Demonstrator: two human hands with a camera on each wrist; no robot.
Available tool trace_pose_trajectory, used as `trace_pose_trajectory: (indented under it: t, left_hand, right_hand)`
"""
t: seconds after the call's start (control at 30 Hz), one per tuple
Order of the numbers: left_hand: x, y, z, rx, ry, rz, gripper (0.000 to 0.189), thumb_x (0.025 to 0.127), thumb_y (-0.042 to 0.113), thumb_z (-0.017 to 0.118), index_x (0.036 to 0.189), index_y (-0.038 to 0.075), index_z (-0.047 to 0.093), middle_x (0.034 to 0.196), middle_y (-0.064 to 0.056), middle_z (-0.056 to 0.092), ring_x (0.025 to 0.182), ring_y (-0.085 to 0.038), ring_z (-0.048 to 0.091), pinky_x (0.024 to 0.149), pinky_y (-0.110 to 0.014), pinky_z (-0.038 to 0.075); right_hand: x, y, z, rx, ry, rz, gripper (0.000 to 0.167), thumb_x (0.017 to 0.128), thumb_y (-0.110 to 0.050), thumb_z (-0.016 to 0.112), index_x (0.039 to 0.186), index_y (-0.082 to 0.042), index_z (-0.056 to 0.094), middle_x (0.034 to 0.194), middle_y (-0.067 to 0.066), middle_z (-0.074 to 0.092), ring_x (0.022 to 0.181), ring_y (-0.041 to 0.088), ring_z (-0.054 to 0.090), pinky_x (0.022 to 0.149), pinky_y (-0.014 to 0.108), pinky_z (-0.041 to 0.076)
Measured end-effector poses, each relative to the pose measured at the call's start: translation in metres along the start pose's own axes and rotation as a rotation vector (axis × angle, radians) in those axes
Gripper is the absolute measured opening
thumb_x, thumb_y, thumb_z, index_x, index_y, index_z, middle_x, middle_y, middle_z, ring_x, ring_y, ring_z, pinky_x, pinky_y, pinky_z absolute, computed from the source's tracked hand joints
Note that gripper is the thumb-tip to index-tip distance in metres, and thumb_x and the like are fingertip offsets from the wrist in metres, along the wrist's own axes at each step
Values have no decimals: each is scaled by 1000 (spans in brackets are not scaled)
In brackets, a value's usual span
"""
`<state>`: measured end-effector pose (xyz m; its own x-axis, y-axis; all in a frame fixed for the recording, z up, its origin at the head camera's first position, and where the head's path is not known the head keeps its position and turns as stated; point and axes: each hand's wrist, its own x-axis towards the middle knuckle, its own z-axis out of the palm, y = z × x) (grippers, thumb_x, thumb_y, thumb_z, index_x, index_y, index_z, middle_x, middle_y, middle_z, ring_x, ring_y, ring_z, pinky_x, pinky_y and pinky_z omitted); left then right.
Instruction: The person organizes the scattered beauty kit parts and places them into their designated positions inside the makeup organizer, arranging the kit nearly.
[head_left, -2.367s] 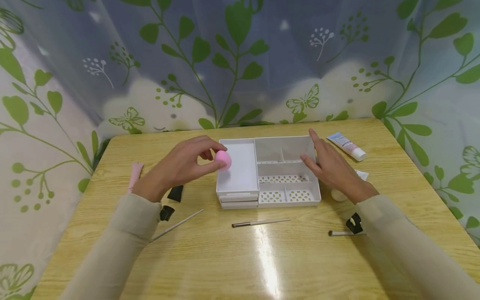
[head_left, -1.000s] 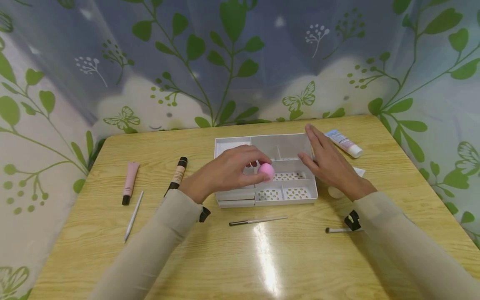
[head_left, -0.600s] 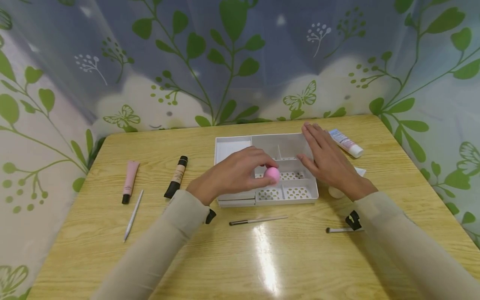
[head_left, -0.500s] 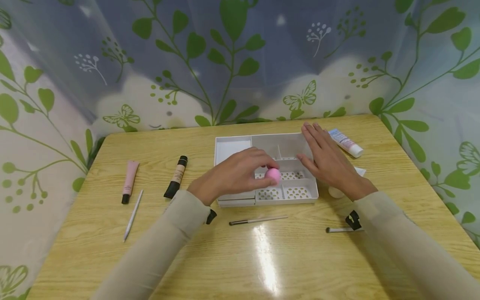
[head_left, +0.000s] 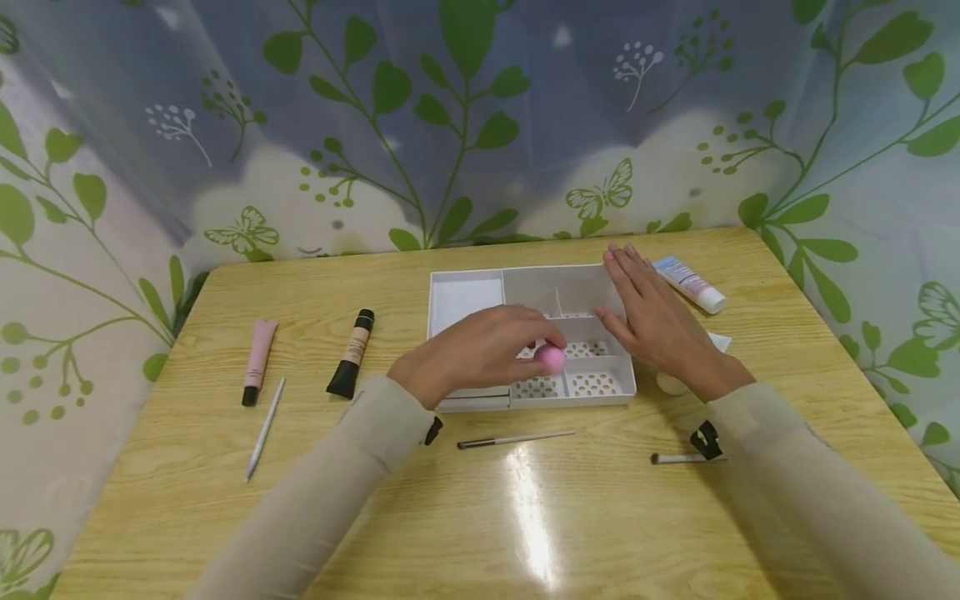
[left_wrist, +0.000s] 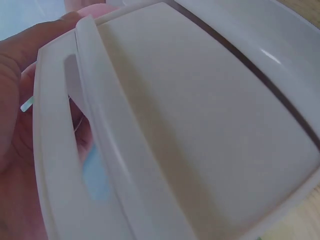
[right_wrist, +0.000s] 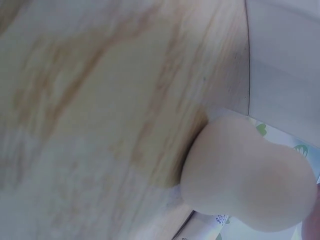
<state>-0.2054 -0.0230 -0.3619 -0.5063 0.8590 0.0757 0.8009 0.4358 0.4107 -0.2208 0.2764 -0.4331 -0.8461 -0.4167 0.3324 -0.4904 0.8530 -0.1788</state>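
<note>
My left hand point(head_left: 480, 346) pinches a pink makeup sponge point(head_left: 551, 360) between thumb and fingers. It hangs over the front compartments of a white cosmetics organizer point(head_left: 467, 290), around the divider between the middle and front rows. In the left wrist view, the organizer's drawer front point(left_wrist: 165, 100) hides most of that hand. My right hand point(head_left: 651, 317) rests along the organizer's right wall with its fingers stretched out. Below its wrist lies a beige gourd-shaped makeup sponge point(right_wrist: 225, 170), close to the organizer's side wall in the right wrist view.
Left on the wooden table point(head_left: 420, 517) lie a pink tube point(head_left: 259, 358), a black-capped beige tube point(head_left: 353, 354) and a thin white stick point(head_left: 266, 431). One makeup brush point(head_left: 517, 439) lies in front of the organizer, another brush point(head_left: 675, 458) near the right sleeve. A blue-and-white tube point(head_left: 692, 286) lies back right.
My left hand has carried the pink sponge rightward from the organizer's left panel to the front compartments, lowering slightly lately. My right hand has settled flatter along the right wall.
</note>
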Motion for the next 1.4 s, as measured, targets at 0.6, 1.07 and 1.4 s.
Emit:
trace_pose_trajectory:
  t: [0.6, 1.07, 1.4]
  left_hand:
    - [18, 18, 8, 206, -181, -91, 18, 106, 17, 75, 124, 18, 75, 124, 3, 74, 109, -16, 71, 101, -37, 59]
    - [25, 28, 20, 415, -265, -129, 16, 107, 22, 73, 123, 20, 75, 116, 2, 68, 93, -15, 63, 90, -33, 59]
    - [26, 28, 24, 455, -254, -111, 16, 107, 24, 74, 122, 20, 75, 115, 3, 69, 104, -18, 67, 98, -35, 58]
  right_hand:
    - [-2, 1, 1, -1, 34, -28, 77, 111, -23, 62, 171, 5, 22, 178, 26, 24, 167, 46, 21, 135, 61, 24]
    - [-2, 0, 0, -8, 9, -25, 77, 112, -25, 61, 172, 4, 20, 180, 24, 21, 167, 46, 19, 136, 58, 20]
    - [-2, 0, 0, -6, 7, -25, 77, 113, -25, 60, 172, 4, 20, 180, 25, 21, 167, 46, 19, 139, 53, 16]
